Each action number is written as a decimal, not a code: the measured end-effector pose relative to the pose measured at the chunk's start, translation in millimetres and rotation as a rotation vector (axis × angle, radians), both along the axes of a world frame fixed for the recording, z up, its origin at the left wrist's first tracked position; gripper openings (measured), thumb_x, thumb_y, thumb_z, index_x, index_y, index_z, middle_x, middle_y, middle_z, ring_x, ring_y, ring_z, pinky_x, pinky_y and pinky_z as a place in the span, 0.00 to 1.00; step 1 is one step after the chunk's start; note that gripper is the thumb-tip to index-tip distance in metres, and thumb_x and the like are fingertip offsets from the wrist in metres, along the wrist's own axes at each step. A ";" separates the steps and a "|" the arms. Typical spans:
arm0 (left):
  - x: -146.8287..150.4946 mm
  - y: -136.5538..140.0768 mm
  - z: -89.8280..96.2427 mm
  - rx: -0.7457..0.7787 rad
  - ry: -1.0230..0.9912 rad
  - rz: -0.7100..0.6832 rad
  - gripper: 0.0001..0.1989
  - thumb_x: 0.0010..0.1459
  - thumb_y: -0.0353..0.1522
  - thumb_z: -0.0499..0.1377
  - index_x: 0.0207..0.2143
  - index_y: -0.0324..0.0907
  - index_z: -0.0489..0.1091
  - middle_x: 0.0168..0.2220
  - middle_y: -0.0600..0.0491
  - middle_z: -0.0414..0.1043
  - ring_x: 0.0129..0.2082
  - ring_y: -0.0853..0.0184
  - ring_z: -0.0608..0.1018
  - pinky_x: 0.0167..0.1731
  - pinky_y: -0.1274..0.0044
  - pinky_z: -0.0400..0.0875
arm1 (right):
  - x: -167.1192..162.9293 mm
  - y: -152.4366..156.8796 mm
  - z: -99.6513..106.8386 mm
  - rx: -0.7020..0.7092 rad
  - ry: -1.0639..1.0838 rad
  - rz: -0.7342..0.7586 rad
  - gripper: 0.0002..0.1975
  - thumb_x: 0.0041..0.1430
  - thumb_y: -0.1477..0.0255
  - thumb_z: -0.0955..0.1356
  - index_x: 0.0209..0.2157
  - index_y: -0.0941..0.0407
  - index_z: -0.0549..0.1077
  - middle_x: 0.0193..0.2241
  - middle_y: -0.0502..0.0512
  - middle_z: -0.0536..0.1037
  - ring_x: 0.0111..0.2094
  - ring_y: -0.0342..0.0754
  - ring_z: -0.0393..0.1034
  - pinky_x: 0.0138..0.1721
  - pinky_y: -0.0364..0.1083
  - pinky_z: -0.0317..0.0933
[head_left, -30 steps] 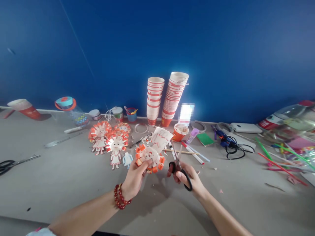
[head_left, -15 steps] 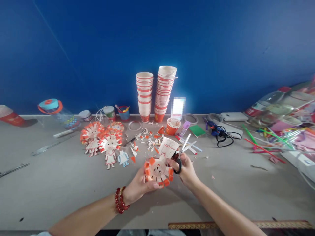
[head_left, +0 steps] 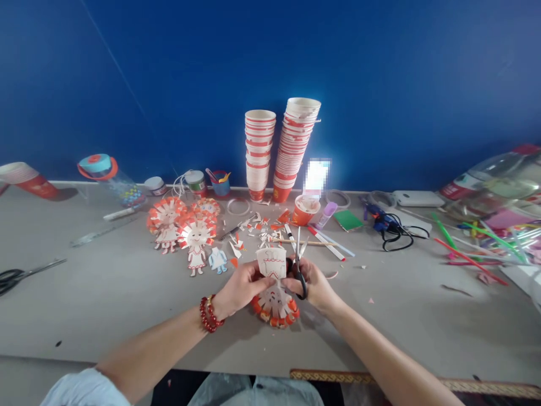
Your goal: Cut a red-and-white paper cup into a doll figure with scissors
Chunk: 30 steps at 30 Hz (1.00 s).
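My left hand [head_left: 240, 288] pinches a paper-cup doll [head_left: 276, 316] where its drawn white body piece [head_left: 271, 262] meets the round face. Orange-tipped strips fan out around the face, and the doll is upside down, body pointing away from me. Scissors [head_left: 301, 273] with black handles hang on the fingers of my right hand [head_left: 318, 288], blades upward. The right thumb and fingertips also press the doll from its right side. Whether the blades are fully closed is hard to see. To the left lie finished-looking dolls [head_left: 196, 242] and a blue-edged paper dress [head_left: 218, 260].
Paper scraps [head_left: 264, 225] litter the middle. Behind them stand two tall stacks of paper cups [head_left: 258, 152]. A glue gun [head_left: 382, 220] with a black cord and coloured sticks [head_left: 469, 256] lie to the right. Another pair of scissors [head_left: 31, 273] rests at far left.
The doll has turned so its body piece points more straight away from me. My left hand has shifted from the head's edge to the body joint. The view has tilted slightly.
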<state>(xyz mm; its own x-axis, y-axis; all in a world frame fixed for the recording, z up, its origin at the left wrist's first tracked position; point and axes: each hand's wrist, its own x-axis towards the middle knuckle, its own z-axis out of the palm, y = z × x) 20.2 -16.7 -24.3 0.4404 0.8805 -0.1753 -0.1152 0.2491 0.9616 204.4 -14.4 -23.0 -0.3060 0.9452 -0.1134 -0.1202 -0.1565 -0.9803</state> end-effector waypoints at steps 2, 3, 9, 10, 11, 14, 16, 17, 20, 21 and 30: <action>2.1 -0.8 -1.0 0.013 -0.010 0.024 0.17 0.51 0.36 0.64 0.43 0.38 0.73 0.40 0.48 0.78 0.40 0.61 0.77 0.42 0.73 0.70 | 0.6 0.6 0.0 -0.023 0.014 -0.003 0.12 0.40 0.74 0.73 0.28 0.57 0.68 0.21 0.46 0.69 0.22 0.41 0.62 0.24 0.40 0.57; 2.9 -1.0 -1.3 0.015 -0.010 0.033 0.16 0.51 0.36 0.64 0.42 0.38 0.73 0.40 0.48 0.78 0.40 0.61 0.77 0.42 0.73 0.70 | 1.0 0.8 -0.2 -0.036 0.022 -0.002 0.11 0.40 0.74 0.73 0.28 0.58 0.68 0.21 0.46 0.69 0.22 0.41 0.62 0.24 0.40 0.57; 5.1 -2.0 -3.5 0.024 0.015 0.046 0.15 0.52 0.36 0.63 0.40 0.37 0.74 0.38 0.48 0.79 0.36 0.62 0.78 0.38 0.74 0.72 | 2.5 -0.1 -2.8 -0.112 0.066 -0.023 0.12 0.41 0.74 0.73 0.29 0.58 0.69 0.22 0.46 0.69 0.21 0.39 0.60 0.22 0.39 0.54; 5.3 -2.3 -3.8 0.029 0.016 0.045 0.15 0.52 0.36 0.63 0.40 0.37 0.73 0.37 0.48 0.79 0.36 0.62 0.78 0.38 0.73 0.72 | 2.4 -0.2 -3.1 -0.124 0.075 -0.025 0.12 0.41 0.74 0.73 0.29 0.58 0.69 0.22 0.46 0.68 0.21 0.39 0.59 0.21 0.39 0.53; 5.5 -2.7 -4.0 0.034 0.015 0.045 0.15 0.52 0.36 0.63 0.40 0.37 0.73 0.38 0.48 0.79 0.36 0.62 0.78 0.38 0.73 0.72 | 2.2 -0.3 -3.3 -0.136 0.087 -0.024 0.12 0.41 0.74 0.73 0.29 0.58 0.69 0.21 0.45 0.68 0.20 0.38 0.59 0.21 0.38 0.52; 6.1 -3.6 -4.2 0.055 0.000 0.038 0.15 0.53 0.37 0.62 0.41 0.37 0.73 0.39 0.47 0.78 0.37 0.61 0.78 0.39 0.72 0.72 | 1.2 -0.4 -3.3 -0.171 0.138 -0.018 0.11 0.42 0.74 0.72 0.29 0.58 0.69 0.19 0.45 0.68 0.19 0.38 0.57 0.20 0.38 0.51; 6.3 -3.8 -4.7 0.078 -0.002 0.034 0.15 0.54 0.37 0.62 0.41 0.37 0.73 0.39 0.47 0.78 0.38 0.61 0.78 0.40 0.72 0.71 | 0.4 -0.5 -3.0 -0.201 0.177 -0.016 0.11 0.41 0.75 0.72 0.28 0.57 0.68 0.18 0.45 0.67 0.18 0.38 0.57 0.20 0.38 0.52; 6.4 -3.8 -5.2 0.087 0.003 0.031 0.15 0.54 0.37 0.61 0.41 0.37 0.73 0.39 0.47 0.78 0.38 0.61 0.78 0.40 0.72 0.71 | 0.1 -0.5 -2.9 -0.215 0.191 -0.018 0.11 0.41 0.75 0.73 0.27 0.57 0.68 0.18 0.44 0.67 0.18 0.38 0.56 0.20 0.39 0.52; 6.6 -3.3 -7.2 0.099 0.029 0.037 0.15 0.54 0.38 0.61 0.40 0.37 0.73 0.39 0.47 0.78 0.37 0.61 0.78 0.38 0.73 0.71 | -0.8 -0.6 -2.9 -0.237 0.206 -0.041 0.10 0.40 0.75 0.73 0.26 0.57 0.69 0.18 0.44 0.67 0.18 0.38 0.56 0.20 0.38 0.54; 6.7 -3.2 -7.8 0.104 0.035 0.041 0.15 0.54 0.38 0.61 0.40 0.37 0.73 0.39 0.47 0.78 0.37 0.61 0.77 0.38 0.74 0.71 | -1.0 -0.7 -3.1 -0.239 0.208 -0.051 0.10 0.40 0.75 0.73 0.26 0.57 0.69 0.19 0.44 0.67 0.18 0.38 0.57 0.20 0.38 0.54; 10.4 -6.8 -4.0 0.172 0.054 0.088 0.15 0.56 0.38 0.59 0.41 0.36 0.72 0.39 0.46 0.77 0.38 0.60 0.77 0.39 0.73 0.70 | -5.6 -3.3 -3.2 -0.326 0.274 -0.148 0.09 0.37 0.78 0.72 0.24 0.57 0.69 0.18 0.44 0.67 0.16 0.36 0.57 0.19 0.37 0.55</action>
<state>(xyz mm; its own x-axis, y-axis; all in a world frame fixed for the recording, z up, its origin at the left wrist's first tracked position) 30.6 -23.5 -28.4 0.3546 0.9342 -0.0399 -0.0763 0.0715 0.9945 198.8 -17.7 -26.2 -0.2307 0.9094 -0.3462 -0.4127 -0.4137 -0.8115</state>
